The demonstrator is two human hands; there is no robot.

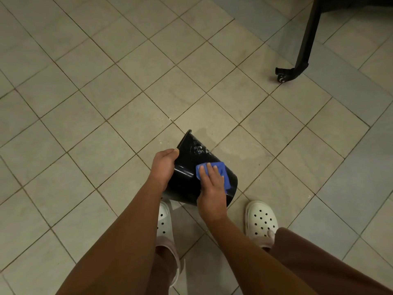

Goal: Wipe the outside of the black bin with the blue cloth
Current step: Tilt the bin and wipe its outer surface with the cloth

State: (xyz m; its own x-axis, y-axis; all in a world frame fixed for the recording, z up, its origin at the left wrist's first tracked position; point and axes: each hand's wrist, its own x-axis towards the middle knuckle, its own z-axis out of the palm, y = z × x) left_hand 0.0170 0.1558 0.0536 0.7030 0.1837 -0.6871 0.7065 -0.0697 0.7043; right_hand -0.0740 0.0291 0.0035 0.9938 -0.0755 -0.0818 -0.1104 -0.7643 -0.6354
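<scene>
From the head camera: a person's left hand (164, 167) grips the rim of a glossy black plastic bin (186, 160), fingers curled round its edge. The bin is held tilted over the beige tiled floor (106, 81), just ahead of white perforated clogs (261, 218). The right hand (212, 188) presses a crumpled blue cloth (223, 169) against the bin's outer wall, fingers straight. A black wheeled frame leg (302, 50) stands well apart.

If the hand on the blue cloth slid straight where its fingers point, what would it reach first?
Probably the whitish smeared patch on the glossy black plastic bin, just ahead of the right hand and its folded blue cloth; depth is uncertain.
</scene>
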